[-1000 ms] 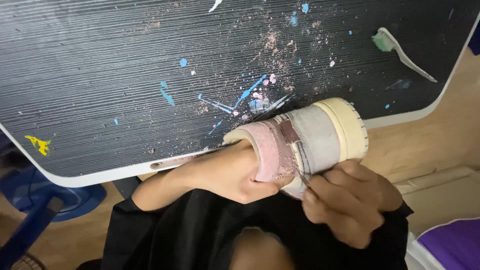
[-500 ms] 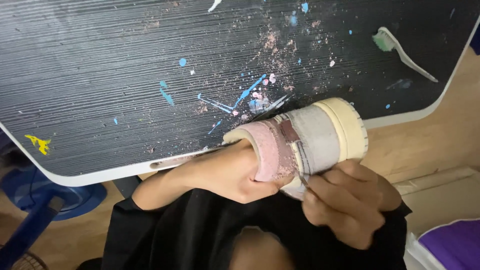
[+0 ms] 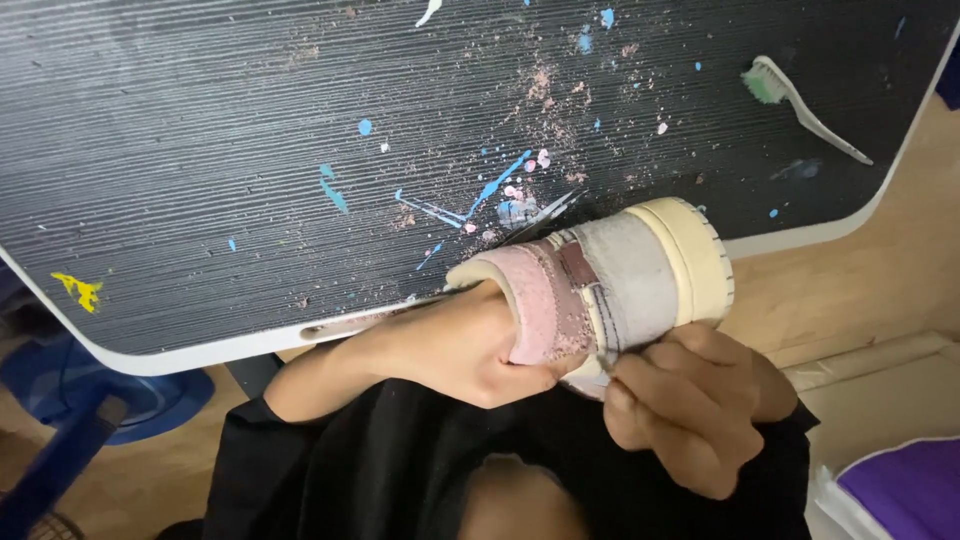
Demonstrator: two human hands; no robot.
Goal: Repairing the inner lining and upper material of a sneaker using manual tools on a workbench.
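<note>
A small shoe (image 3: 640, 275), pink at the heel, grey in the middle and with a cream sole, is held over the near edge of a black ribbed table (image 3: 250, 150). My left hand (image 3: 450, 345) reaches into the shoe's opening and holds it from inside, with the fingers hidden. Just below the shoe, my right hand (image 3: 690, 410) pinches a thin metal tool (image 3: 608, 362). The tool's tip touches the shoe's side by a brownish strip. Black sleeves cover both arms.
The table is speckled with blue, pink and yellow paint and pinkish dust. A green-headed toothbrush (image 3: 800, 105) lies at its far right. A blue round base (image 3: 110, 400) stands on the wooden floor at left, and a purple thing (image 3: 900, 495) sits at bottom right.
</note>
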